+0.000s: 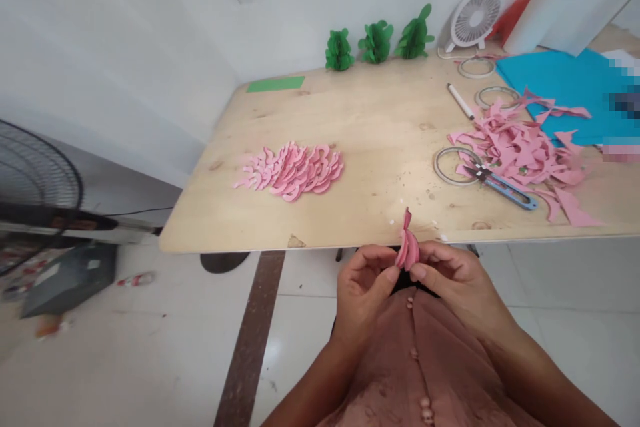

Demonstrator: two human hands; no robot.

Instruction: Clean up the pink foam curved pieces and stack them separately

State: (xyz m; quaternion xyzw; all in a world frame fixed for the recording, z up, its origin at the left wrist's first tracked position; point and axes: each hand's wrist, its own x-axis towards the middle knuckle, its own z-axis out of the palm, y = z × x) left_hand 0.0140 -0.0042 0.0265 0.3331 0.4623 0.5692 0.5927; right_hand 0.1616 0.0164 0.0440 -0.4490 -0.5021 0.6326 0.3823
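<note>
Head view: folded pink paper piece (409,250) sits between the two hands, in front of the desk's (380,113) near edge, its narrow tip pointing away from the wearer and overlapping the desktop in view. Long axis runs roughly away from the body, leaning only slightly; left hand (364,288) is on its left side, right hand (453,280) on its right, neither clearly nearer. Left hand narrow, thumb and fingertips pinching the lower left edge; right hand likewise narrow, thumb and index closed at the lower right edge. Piece looks like thin layered paper or card, matte, curved leaves fanned at the wide near end, tapering to a darker tip. Left on desk: overlapping pile of pink cut-outs (300,173), scalloped, wavy edges. Right: heap of jagged pink paper scraps (525,147), blue-handled thread snips (493,180) with metal blades, lying partly across a flat ring-shaped tape roll (453,183). White marker (461,101), slim, capped dark at the ends, lies behind. By the wall: three rounded green layered paper figures (376,43), a flat green paper strip (276,84). Desktop pale wood grain, with knots; blue sheets (560,80) smooth, far right.
</note>
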